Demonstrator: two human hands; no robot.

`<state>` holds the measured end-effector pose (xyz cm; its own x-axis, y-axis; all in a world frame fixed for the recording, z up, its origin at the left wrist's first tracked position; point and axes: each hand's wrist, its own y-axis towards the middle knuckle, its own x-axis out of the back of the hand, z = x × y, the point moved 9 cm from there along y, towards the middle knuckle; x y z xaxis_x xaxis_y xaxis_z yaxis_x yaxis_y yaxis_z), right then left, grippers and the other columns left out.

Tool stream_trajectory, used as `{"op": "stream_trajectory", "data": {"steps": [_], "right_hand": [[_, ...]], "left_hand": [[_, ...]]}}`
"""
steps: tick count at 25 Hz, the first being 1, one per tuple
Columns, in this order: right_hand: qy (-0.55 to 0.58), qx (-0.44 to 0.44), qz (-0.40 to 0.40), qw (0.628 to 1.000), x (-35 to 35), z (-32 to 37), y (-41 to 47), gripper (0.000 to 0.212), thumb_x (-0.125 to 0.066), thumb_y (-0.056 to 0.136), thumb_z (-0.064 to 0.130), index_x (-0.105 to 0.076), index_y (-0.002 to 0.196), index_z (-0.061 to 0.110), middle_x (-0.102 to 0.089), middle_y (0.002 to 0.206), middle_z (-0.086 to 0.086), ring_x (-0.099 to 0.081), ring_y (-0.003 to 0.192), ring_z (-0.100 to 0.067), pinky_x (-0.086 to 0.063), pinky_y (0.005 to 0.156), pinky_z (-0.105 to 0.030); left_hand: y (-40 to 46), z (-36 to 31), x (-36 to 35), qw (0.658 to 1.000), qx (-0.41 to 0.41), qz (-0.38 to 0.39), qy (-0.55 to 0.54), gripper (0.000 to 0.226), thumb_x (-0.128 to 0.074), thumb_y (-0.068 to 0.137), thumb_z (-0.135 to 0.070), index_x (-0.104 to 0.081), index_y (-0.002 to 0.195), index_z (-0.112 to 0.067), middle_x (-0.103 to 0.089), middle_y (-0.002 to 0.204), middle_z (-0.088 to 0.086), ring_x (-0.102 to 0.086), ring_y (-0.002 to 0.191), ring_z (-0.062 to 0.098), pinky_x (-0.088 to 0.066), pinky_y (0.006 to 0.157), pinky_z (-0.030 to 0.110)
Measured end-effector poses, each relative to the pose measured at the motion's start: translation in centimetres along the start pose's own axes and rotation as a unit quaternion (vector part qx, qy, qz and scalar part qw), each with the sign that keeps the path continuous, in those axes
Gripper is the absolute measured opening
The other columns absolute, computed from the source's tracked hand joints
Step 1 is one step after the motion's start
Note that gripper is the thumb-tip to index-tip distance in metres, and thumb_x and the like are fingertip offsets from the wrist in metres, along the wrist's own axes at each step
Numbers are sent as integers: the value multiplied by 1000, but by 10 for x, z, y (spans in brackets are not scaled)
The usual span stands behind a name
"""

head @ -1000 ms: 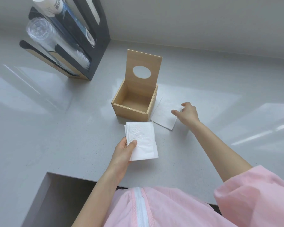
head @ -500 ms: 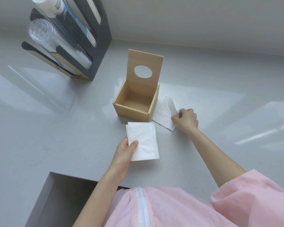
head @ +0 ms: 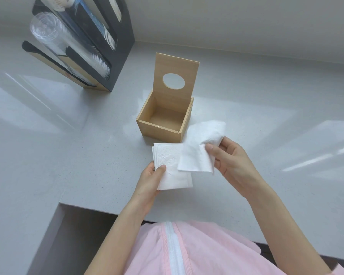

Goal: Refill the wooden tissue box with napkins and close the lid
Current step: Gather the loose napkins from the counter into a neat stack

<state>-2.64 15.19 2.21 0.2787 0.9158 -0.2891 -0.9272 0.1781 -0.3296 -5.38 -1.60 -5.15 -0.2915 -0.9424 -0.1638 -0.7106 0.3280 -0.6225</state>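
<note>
The wooden tissue box (head: 160, 131) stands on the grey counter, empty inside. Its lid (head: 176, 76), with an oval hole, is swung upright at the back. My left hand (head: 149, 181) holds a small stack of folded white napkins (head: 171, 167) just in front of the box, thumb pressed on top. My right hand (head: 229, 161) pinches a single loose napkin (head: 199, 147), lifted off the counter to the right of the box; its lower edge overlaps the stack.
A black and wood cup dispenser (head: 83, 42) with clear and paper cups stands at the back left. The counter (head: 68, 155) has a cut-out edge near my body at the lower left. A wall runs along the back.
My right hand has picked the loose napkin off the counter beside the box and brought it toward the stack. My left hand has kept holding the stack in about the same spot.
</note>
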Motion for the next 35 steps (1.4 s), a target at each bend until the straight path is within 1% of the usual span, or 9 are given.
{"op": "stream_trajectory", "data": {"steps": [3,5,9,13,18,23,27,31,35], "right_hand": [[-12,-53,61,997,-25,-19,-1,20,-53,89,0,-65,100,12,-74,89,5,-70,84,-10,-58,73,-20],[-114,-80,36,990,-26,-42,4,16,-57,89,4,-64,98,16,-71,94,2,-67,89,-15,-55,78,-23],[-262,-90,-52,959,-14,-64,9,9,-57,88,15,-60,92,23,-66,97,2,-64,92,-23,-52,82,-36],[-318,-87,-34,943,-17,-58,9,14,-56,89,18,-62,100,13,-63,90,2,-59,79,-17,-46,67,-25],[-337,-80,-11,938,-22,-56,8,2,-57,88,17,-58,86,16,-59,80,8,-53,66,-8,-39,57,-18],[-343,-75,-9,936,-24,-59,9,6,-58,86,16,-57,81,15,-60,81,3,-52,64,-9,-38,56,-19],[-344,-81,-16,935,-20,-61,9,9,-58,86,17,-62,90,9,-63,87,1,-57,76,-14,-42,63,-20],[-323,-68,-77,941,-11,-54,7,25,-56,90,27,-58,113,16,-59,102,6,-55,84,-7,-42,63,-7],[-239,-147,-74,957,-11,-73,-3,45,-55,89,39,-46,128,18,-56,113,5,-55,99,-12,-44,72,-13]], "left_hand": [[-1,-1,-3,1000,-10,23,3,31,-52,89,-20,-59,117,-12,-69,102,1,-65,81,10,-52,60,19],[-1,-1,-5,999,-12,36,0,40,-58,81,-25,-59,118,-11,-70,105,7,-66,84,13,-53,59,19],[-3,0,-4,1000,0,27,-9,28,-49,93,-17,-60,118,-15,-69,114,6,-66,99,20,-53,73,27],[-4,2,-4,1000,3,28,-12,30,-41,95,-19,-61,117,-15,-69,113,6,-66,95,16,-53,70,24],[-3,6,-2,998,32,14,-61,44,-28,98,-33,-59,122,-13,-67,119,9,-63,108,22,-49,79,31],[-4,6,-1,998,21,21,-56,36,-36,97,-28,-56,123,-10,-66,118,9,-63,106,22,-51,78,28],[-5,5,1,1000,0,11,-15,25,-48,93,-11,-54,117,-11,-67,105,6,-65,89,17,-53,73,24],[-5,1,2,999,-16,10,-28,26,-48,93,-9,-54,118,-12,-68,101,1,-66,86,13,-55,69,19],[-5,-6,3,995,-35,22,-87,26,-47,93,-9,-56,117,-12,-69,103,3,-69,82,11,-57,68,20]]}}
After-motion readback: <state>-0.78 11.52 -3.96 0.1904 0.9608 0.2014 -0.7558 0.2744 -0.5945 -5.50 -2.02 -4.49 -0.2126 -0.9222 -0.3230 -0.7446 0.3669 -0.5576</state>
